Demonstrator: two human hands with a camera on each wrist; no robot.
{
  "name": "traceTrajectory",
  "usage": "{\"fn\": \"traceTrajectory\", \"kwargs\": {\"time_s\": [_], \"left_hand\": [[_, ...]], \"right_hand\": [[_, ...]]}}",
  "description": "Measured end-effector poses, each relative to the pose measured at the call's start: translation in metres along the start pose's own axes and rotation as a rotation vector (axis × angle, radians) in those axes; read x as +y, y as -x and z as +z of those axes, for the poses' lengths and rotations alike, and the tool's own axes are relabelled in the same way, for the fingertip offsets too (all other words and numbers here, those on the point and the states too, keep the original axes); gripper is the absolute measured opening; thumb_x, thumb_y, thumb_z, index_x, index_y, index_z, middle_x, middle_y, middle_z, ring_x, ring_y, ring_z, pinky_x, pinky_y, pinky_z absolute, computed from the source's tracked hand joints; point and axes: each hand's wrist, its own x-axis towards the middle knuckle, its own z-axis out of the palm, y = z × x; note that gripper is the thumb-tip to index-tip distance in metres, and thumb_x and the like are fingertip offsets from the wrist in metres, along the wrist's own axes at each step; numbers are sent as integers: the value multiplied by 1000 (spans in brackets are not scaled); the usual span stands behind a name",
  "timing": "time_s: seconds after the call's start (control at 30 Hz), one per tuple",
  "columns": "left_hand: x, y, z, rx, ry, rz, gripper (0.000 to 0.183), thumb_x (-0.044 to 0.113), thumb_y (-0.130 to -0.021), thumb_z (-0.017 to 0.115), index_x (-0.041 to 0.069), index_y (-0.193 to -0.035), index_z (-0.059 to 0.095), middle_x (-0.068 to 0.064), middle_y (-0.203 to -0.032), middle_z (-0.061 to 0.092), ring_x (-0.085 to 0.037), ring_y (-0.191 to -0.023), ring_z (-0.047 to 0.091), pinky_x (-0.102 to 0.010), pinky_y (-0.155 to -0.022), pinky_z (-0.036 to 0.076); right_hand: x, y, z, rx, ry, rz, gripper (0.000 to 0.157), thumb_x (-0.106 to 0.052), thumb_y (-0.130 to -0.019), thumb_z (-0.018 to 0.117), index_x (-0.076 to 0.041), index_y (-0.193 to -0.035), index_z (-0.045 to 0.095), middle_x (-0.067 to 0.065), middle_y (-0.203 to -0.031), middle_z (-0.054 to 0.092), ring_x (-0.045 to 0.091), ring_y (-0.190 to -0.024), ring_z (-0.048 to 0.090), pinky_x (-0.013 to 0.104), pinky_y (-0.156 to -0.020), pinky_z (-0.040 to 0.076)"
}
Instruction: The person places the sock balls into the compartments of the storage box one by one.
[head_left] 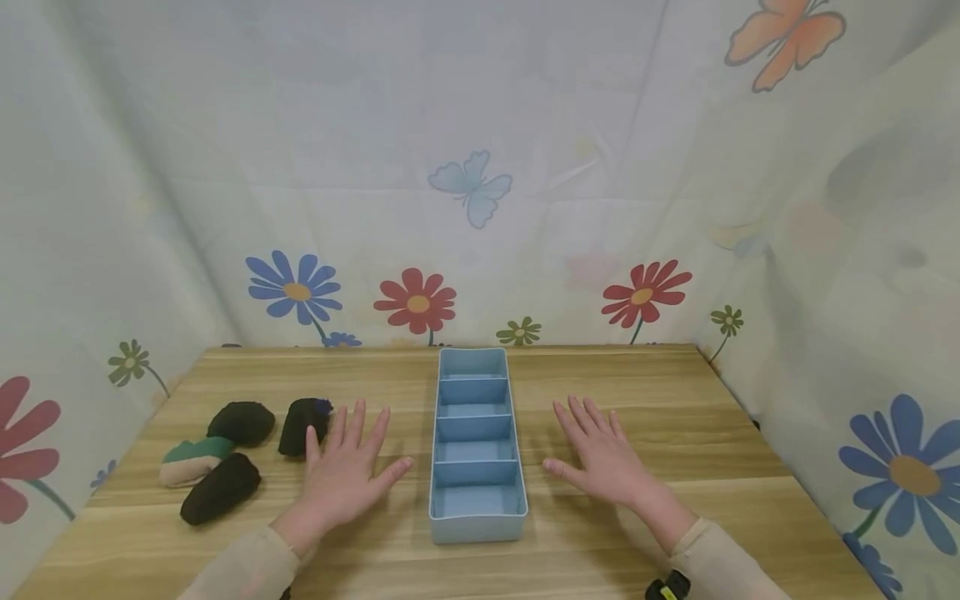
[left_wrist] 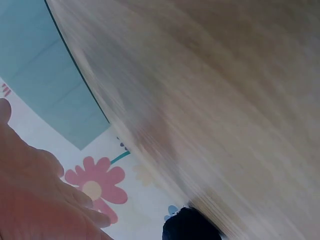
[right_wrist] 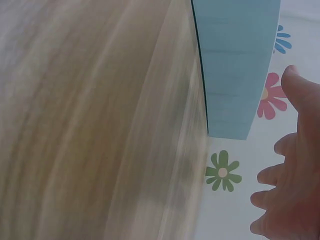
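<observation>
Flanking the blue tray (head_left: pixel 480 528), two bare hands stand well clear of its walls, the left hand (head_left: pixel 341 479) on one side and the right hand (head_left: pixel 603 462) on the other. Both have their fingers spread apart, backs upward, with nothing in their grasp; thumbs point inward to the tray. Its four compartments run in a row along its long axis, from the person's side of the bench (head_left: pixel 637 379) to the far edge, by the flowered backdrop (head_left: pixel 558 242).

The relation that counts is on the left: the tufted black bundle (head_left: pixel 300 425) lies just ahead and to the left of the left hand, its long axis pointing roughly away from the person, much as the tray's does. The small finger overlaps it in the head view; whether they touch, I cannot tell. The left hand sits between this bundle and the tray.

Farther left lie the rear black bundle (head_left: pixel 242 422), the green and beige bundle (head_left: pixel 193 463) and the front black bundle (head_left: pixel 221 489), which slants away to the right. All four are much nearer the left hand, with the tray between them and the right hand.
</observation>
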Motion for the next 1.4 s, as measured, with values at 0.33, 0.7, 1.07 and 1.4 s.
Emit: {"fn": "traceTrajectory", "kwargs": {"time_s": [0.33,0.7,1.07,1.4], "left_hand": [[-6,-2,-6,76,17,1,95,74,-89,48,11,-157,27,-27,-160,14,-50,-145,7,-75,-107,0],[-16,-6,-12,191,-17,14,103,69,-81,65,3,-153,32,-32,-151,33,-50,-139,26,-74,-107,16],[-26,-4,-18,241,31,22,106,63,-76,75,-7,-146,38,-34,-144,41,-50,-131,40,-69,-105,29],[-36,-6,-28,244,142,-42,99,49,-76,81,-11,-143,39,-32,-141,46,-50,-125,46,-63,-102,38]], "right_hand": [[-6,-6,-2,4,-158,-24,89,-48,-92,65,-5,-157,22,21,-160,20,43,-146,17,67,-113,9],[-11,-12,1,-6,-352,-86,90,-42,-93,68,-1,-157,20,22,-159,23,45,-145,20,63,-113,21],[-18,-13,14,-17,-547,-26,87,-36,-92,71,-1,-156,24,20,-158,29,39,-143,29,57,-112,28],[-25,-16,22,-60,-863,36,82,-17,-92,73,1,-155,24,25,-155,32,42,-140,35,55,-109,33]]}}
